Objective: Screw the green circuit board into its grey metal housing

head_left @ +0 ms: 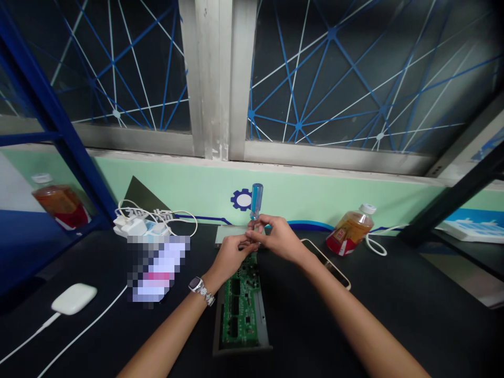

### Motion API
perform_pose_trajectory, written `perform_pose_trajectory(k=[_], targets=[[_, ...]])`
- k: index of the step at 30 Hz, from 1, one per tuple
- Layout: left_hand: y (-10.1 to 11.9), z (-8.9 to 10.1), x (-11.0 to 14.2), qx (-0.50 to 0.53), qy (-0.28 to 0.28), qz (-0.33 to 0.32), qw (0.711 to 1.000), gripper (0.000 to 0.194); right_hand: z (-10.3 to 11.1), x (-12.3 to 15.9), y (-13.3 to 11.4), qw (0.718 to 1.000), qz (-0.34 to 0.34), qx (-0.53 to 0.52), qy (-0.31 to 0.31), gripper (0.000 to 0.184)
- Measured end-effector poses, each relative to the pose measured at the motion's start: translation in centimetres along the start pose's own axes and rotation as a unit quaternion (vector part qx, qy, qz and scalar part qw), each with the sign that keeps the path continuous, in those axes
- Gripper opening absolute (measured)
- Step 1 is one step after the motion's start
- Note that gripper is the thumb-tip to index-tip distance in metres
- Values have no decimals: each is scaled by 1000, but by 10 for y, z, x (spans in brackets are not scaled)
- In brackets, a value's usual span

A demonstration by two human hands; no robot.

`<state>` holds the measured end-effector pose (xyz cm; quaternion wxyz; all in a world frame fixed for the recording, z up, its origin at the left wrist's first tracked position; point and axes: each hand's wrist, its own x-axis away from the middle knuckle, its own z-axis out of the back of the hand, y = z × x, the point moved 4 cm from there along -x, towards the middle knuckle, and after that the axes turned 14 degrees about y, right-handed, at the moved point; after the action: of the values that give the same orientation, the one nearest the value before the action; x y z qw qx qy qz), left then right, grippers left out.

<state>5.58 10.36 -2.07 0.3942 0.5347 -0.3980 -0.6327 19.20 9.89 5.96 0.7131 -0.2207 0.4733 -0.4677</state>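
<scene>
A screwdriver (256, 198) with a clear blue handle stands nearly upright over the far end of a green circuit board (242, 307). My right hand (277, 237) is closed round it just below the handle. Close beside it, my left hand (233, 254) is pinched near the screwdriver's lower end, and what its fingers hold is hidden. The board lies lengthwise in a shallow grey metal tray (263, 325), under both hands. A silver watch (200, 289) is on my left wrist.
Left on the black table lie a white charging case (74, 299) with a cable, a blurred-out item (159, 273) and a power strip (136, 226) with plugs. On the right are a phone (328, 265) and a drink bottle (350, 231). A green wall (197, 191) rises behind.
</scene>
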Motion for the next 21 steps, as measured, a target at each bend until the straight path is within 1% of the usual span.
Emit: perform_pose_trajectory(k=[1,3,7,9,12,17,21], targets=[[1,1,0,-2,-5,4,1000,26,0,-1,1,1000,-1,3,16,17],[6,3,1,1,-25,6,1000,25,0,-1,3,1000,-17,-12,22,18],[15,10,3,14,-73,-2,997,25,0,0,1,998,-31,-47,-15,20],[15,14,3,5,-71,-5,997,23,0,1,-1,997,-32,-61,-38,20],[11,16,1,-6,-47,-10,999,21,-2,2,0,995,-37,-76,-56,17],[12,9,1,29,-46,-23,998,29,-7,6,2,989,-55,-109,-89,19],[17,5,3,8,-45,-37,998,22,-10,8,-2,990,-40,-106,-82,20]])
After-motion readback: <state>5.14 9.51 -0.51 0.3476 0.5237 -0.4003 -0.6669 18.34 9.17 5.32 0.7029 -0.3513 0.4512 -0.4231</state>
